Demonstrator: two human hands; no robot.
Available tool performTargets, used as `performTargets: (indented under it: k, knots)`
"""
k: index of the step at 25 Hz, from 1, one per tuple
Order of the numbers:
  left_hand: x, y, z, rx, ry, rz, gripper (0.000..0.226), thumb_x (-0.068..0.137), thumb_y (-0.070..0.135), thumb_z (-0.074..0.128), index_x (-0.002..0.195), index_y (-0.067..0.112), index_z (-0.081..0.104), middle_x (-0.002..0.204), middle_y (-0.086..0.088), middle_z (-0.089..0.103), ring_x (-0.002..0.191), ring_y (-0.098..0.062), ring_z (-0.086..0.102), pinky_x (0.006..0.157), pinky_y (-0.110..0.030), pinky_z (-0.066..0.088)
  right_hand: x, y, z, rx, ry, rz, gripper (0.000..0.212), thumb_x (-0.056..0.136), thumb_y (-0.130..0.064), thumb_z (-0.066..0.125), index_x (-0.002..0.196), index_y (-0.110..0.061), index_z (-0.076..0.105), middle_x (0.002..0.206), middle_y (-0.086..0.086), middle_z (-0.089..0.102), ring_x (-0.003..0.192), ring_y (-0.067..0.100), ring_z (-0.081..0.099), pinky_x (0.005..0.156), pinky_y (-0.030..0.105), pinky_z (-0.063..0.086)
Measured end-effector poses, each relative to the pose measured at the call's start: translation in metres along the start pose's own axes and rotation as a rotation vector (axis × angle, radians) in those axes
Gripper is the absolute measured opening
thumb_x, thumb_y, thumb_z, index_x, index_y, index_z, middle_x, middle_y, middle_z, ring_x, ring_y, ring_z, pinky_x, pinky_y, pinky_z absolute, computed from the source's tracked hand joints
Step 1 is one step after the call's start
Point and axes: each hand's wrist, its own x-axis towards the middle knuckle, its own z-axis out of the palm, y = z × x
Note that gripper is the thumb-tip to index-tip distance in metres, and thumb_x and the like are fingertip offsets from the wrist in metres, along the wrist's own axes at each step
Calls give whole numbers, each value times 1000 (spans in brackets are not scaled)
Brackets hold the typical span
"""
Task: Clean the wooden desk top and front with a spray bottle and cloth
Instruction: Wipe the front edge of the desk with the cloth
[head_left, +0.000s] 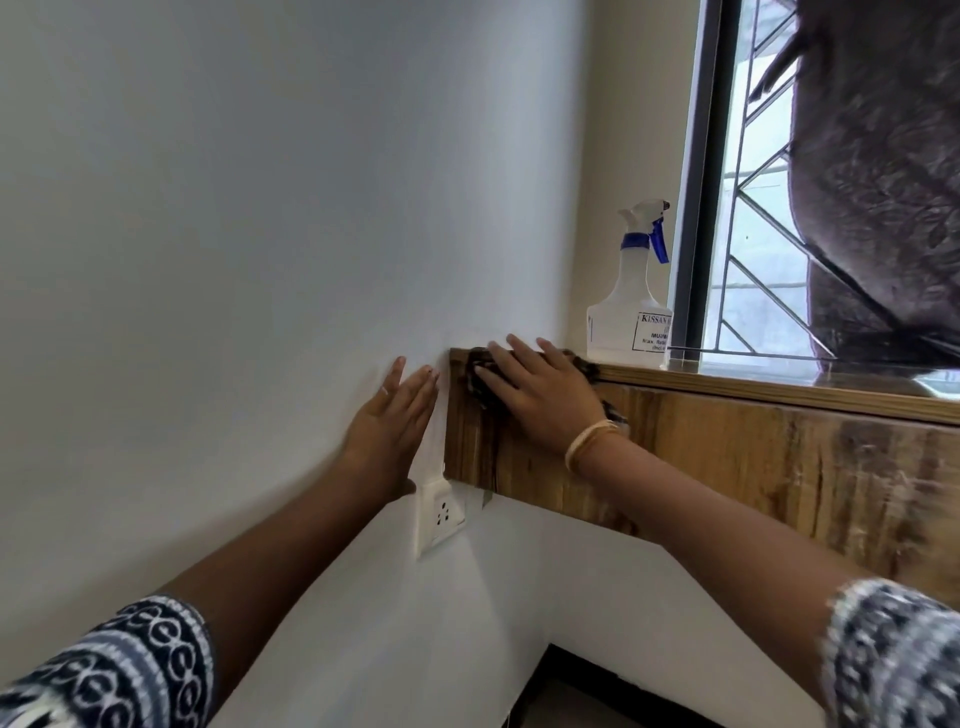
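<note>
Cloth (480, 382) mostly hidden under flat, spread right hand (540, 397) on desk front (753, 457); left hand (392, 415) spread.

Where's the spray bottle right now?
The spray bottle stands upright on the wooden desk top, right of centre, beside the window frame, just beyond the right hand.

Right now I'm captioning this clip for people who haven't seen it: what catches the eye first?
The right hand pressing a dark cloth flat against the upper left corner of the wooden desk front. Beside it, the left hand lies open on the white wall, just above a socket. A white spray bottle stands on the desk top by the window.
</note>
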Motion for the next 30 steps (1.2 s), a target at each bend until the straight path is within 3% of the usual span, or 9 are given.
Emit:
performTargets:
  k: [7,12,16,19,21,24,28,30]
  knots:
    - [-2,-1,-2,-19,-8,-1,119,82,75,45,149,-2,-14,160,-23,-16,148,-35,-17,106,-61,-26,-119,27,-31,-22,75,344,51,97,-16,32,146,-12,44,152,20,38,141,39,35,115,53,26]
    - [0,0,1,-34,12,-10,118,82,74,46,150,-3,-12,160,-23,-15,148,-35,-16,106,-61,-25,-46,-5,-11,-52,4,217,57,93,-19,29,148,-9,39,153,23,36,142,39,33,116,49,22]
    - [-1,0,0,-41,11,-10,117,82,74,45,150,-2,-12,160,-22,-15,149,-34,-16,107,-61,-24,-5,-33,3,-45,-126,127,58,99,-25,33,155,-12,23,160,19,19,149,36,17,119,47,5]
    - [0,0,0,-67,31,-12,117,82,75,46,152,-2,-9,161,-21,-13,149,-33,-14,108,-60,-24,-30,-12,-6,-67,-77,94,55,96,-20,30,150,-13,37,156,17,32,145,36,28,119,48,14]
    - [2,2,3,-98,76,-28,115,82,76,43,153,0,-6,162,-20,-10,150,-32,-13,110,-60,-22,-68,12,-19,-50,-41,191,54,94,-16,37,148,-14,40,155,17,35,144,37,31,118,50,16]
    - [2,0,0,-173,144,-40,105,86,74,37,154,2,1,163,-19,-2,151,-29,-8,115,-60,-13,-134,42,-42,-75,50,382,58,92,-9,46,149,-14,40,157,16,32,145,37,28,119,51,18]
    - [8,4,-16,-365,345,-41,101,76,68,59,148,2,35,156,-18,31,147,-29,26,117,-60,12,-164,51,-53,-100,72,566,56,92,-13,48,148,-12,41,155,20,34,144,39,29,116,51,20]
    - [20,15,-33,-477,384,-20,102,74,66,63,149,3,34,156,-18,32,145,-30,31,116,-59,16,-149,45,-46,-91,74,545,56,93,-15,45,149,-10,38,154,22,33,144,40,29,117,50,17]
